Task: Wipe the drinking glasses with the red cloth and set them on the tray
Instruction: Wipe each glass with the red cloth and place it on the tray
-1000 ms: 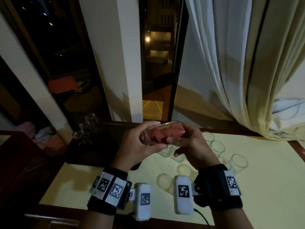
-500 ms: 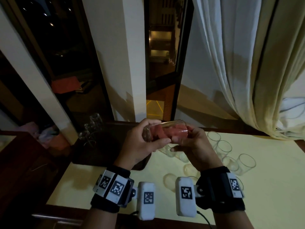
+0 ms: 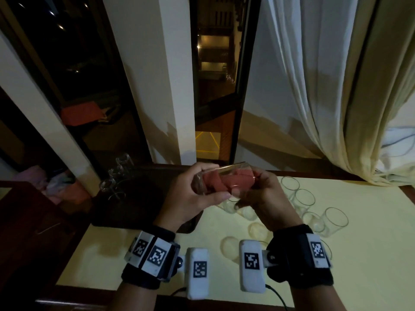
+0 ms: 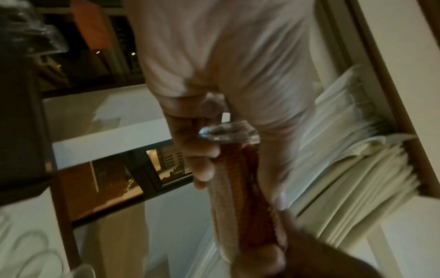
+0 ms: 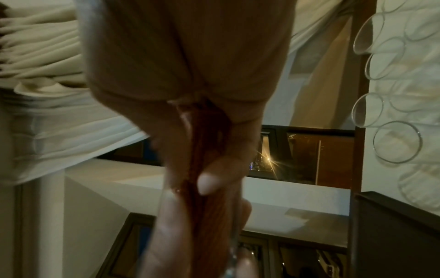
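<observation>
Between the two hands, held above the desk's near-middle, lies a drinking glass [image 3: 224, 180] on its side with the red cloth [image 3: 226, 179] stuffed inside it. The left hand [image 3: 190, 196] has its fingers [image 4: 202, 161] curled round the base end of the glass, thumb underneath. The right hand [image 3: 262, 200] closes round the mouth end, and its fingers [image 5: 214, 178] pinch the cloth where it enters the glass; how deep they reach inside I cannot tell. Both wrists carry black bands with white marker blocks.

Below and right of the hands, other empty glasses [image 3: 303, 198] stand close together on the pale yellow desk [image 3: 359, 254]; several are partly hidden by the right hand. To the left of the hands, a dark tray [image 3: 125, 203] rests on the desk, and a few clear glasses [image 3: 116, 178] stand at its far left edge, dim in the low light.

Beyond the desk rise white pillars and a dark window, and a pale curtain [image 3: 325, 86] hangs at the right.
</observation>
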Demonstrator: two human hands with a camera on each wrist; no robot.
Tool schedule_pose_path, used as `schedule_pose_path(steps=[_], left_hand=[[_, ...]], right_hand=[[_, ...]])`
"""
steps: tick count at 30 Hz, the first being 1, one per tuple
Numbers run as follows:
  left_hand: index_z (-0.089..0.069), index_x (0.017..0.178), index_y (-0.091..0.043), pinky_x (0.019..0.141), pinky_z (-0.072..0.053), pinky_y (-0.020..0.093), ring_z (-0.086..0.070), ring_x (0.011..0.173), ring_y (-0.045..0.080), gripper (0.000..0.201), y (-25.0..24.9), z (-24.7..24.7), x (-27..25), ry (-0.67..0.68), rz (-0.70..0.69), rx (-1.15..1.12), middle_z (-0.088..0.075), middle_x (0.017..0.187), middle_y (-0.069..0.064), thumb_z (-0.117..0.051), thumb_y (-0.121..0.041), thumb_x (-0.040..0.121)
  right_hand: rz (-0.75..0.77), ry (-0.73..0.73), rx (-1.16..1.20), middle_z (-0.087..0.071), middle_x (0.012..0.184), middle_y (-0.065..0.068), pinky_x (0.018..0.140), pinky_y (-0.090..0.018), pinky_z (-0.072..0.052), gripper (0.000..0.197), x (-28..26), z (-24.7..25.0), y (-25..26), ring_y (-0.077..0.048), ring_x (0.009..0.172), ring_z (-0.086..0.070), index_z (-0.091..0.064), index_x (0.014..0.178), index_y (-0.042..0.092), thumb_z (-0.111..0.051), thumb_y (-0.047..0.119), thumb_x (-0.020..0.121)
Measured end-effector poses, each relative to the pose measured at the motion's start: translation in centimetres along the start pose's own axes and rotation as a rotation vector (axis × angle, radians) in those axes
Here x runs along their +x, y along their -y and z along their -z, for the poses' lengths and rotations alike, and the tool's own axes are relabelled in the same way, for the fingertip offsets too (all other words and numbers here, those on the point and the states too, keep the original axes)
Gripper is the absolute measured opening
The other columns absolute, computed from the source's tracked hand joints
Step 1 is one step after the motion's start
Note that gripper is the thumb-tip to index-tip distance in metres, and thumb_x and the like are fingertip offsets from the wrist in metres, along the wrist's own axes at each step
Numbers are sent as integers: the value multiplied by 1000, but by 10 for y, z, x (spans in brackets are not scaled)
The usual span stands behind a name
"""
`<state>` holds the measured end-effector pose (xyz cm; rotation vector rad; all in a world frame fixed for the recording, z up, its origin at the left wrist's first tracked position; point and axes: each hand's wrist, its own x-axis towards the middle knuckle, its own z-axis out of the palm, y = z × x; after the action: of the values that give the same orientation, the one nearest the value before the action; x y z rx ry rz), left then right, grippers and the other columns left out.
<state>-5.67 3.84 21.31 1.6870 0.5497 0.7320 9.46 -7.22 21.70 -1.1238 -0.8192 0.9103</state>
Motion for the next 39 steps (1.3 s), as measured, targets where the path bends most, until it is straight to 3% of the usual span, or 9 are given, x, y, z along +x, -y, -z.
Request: schedule_pose_path(steps=[3, 5, 8, 11, 19, 26, 30, 34, 39], left_hand=[[-65, 117, -27, 81, -52, 14, -66, 100, -3, 65, 0, -3, 7, -13, -84, 85, -66, 106, -34, -93, -7, 63], [-64, 117, -30, 79, -52, 15, -67, 99, -2, 67, -2, -7, 12, -1, -50, 54, -67, 107, -32, -96, -14, 61], [-64, 113, -28, 57, -51, 16, -70, 69, 8, 64, -8, -13, 19, 27, 95, -100, -74, 95, -7, -92, -38, 57], [-67, 106, -19, 44, -43, 14, -61, 50, 5, 46, -16, -17, 25, -29, 88, -85, -70, 82, 4, -91, -30, 68], [-69, 114, -27, 79, -55, 16, -68, 100, -2, 63, -7, -13, 32, -11, -78, 103, -72, 105, -18, -97, -31, 58], [-66, 112, -18, 42, -41, 18, -51, 44, 8, 64, -3, -28, 32, -14, 66, -171, -69, 76, -3, -84, -42, 55], [-67, 115, -22, 77, -55, 19, -71, 94, 3, 67, -4, -26, 33, -34, -71, -29, -74, 105, -16, -94, -28, 55], [-65, 119, -25, 82, -54, 17, -67, 105, 2, 71, 1, -24, 35, -4, -98, 50, -69, 112, -24, -96, -16, 56], [-64, 121, -10, 54, -51, 21, -66, 65, 9, 74, 0, -33, 39, 43, 77, -185, -72, 90, 1, -84, -36, 55]], right_hand=[[-57, -4, -29, -71, 81, -12, 43, -24, -43, 31, 11, 8, 4, -19, 60, -62, -73, 95, 7, -77, 7, 65], [1, -36, -20, -68, 73, -12, 42, -23, -40, 27, 19, 12, 6, -18, 54, -56, -75, 86, 10, -77, 2, 60], [81, -40, 13, -71, 72, -10, 53, -26, -48, 35, 26, 17, 3, -21, 63, -61, -77, 76, 15, -71, -7, 50], [71, -9, 28, -72, 85, -15, 68, -37, -52, 40, 28, 22, -3, -28, 80, -64, -77, 81, 16, -70, -8, 50], [9, -3, 48, -70, 75, -16, 44, -23, -40, 38, 27, 25, 1, -20, 55, -54, -77, 86, 13, -69, -7, 55], [104, -47, 0, -74, 77, -11, 57, -30, -52, 45, 29, 31, 3, -22, 69, -66, -76, 81, 12, -65, -12, 45], [25, 103, 45, -70, 90, -8, 61, -28, -51, 33, 27, 38, 8, -21, 79, -62, -72, 92, 11, -67, -4, 63], [18, 76, -8, -70, 82, -6, 50, -25, -48, 20, 29, 40, 9, -16, 66, -62, -76, 83, 19, -77, 8, 66], [123, 43, 70, -73, 78, -10, 57, -25, -52, 30, 34, 42, 5, -19, 71, -67, -76, 70, 12, -70, -9, 49]])
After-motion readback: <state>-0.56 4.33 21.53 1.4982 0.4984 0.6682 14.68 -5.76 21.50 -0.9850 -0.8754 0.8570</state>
